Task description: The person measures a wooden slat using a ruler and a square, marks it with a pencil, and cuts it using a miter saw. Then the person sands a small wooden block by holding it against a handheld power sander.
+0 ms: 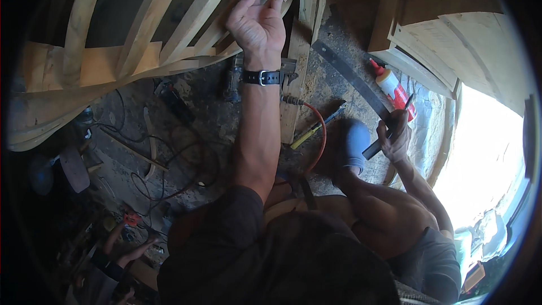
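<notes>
My left hand (261, 25), with a dark watch strap at the wrist, is raised palm up beside the curved wooden slats (195, 17) of a frame. Its fingers are apart, the tips close to the wood; whether they touch it I cannot tell. On the right, my right hand (397, 135) is closed around a dark metal square (353, 79). One long blade slants toward the far left, and a shorter piece shows below the hand. A thin pencil-like stick (409, 101) juts up from the same fingers.
A white and red glue bottle (394, 87) lies by a wooden cabinet-like piece (435, 51). Past a wooden board (299, 73) are an orange hose (323, 135) and a yellow-handled tool (307, 134). Dark cords cross the floor at left. Another person's arm (132, 255) shows lower left.
</notes>
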The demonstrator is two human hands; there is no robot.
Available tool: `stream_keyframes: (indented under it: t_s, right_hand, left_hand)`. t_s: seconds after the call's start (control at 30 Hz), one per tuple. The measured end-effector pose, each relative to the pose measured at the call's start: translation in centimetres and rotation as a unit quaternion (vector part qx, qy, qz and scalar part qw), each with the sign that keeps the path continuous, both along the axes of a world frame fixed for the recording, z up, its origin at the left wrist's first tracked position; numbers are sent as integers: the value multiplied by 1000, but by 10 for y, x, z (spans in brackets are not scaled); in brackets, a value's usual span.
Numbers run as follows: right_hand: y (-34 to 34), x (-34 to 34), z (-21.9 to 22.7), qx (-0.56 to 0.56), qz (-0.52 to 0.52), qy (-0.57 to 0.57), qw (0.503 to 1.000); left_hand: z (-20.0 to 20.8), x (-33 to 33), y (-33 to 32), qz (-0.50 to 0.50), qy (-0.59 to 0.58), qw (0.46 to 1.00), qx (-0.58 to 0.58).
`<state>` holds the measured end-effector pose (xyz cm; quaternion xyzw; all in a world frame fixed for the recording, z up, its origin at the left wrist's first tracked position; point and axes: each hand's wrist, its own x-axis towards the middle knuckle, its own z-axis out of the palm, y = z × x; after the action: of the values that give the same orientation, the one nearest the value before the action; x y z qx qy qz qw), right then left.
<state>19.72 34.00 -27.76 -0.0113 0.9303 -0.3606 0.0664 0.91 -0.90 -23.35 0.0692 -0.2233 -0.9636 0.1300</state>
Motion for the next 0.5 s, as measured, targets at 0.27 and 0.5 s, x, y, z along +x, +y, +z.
stream_keyframes:
  t_s: [0.27,0.5]
  right_hand:
    - [-55,-19,-38,116,140,72,981]
    - [-173,-193,71,-210,182,233,932]
  left_hand:
    - [-6,-5,5,-8,14,1000,1]
    - [8,-1,11,39,-6,999,-28]
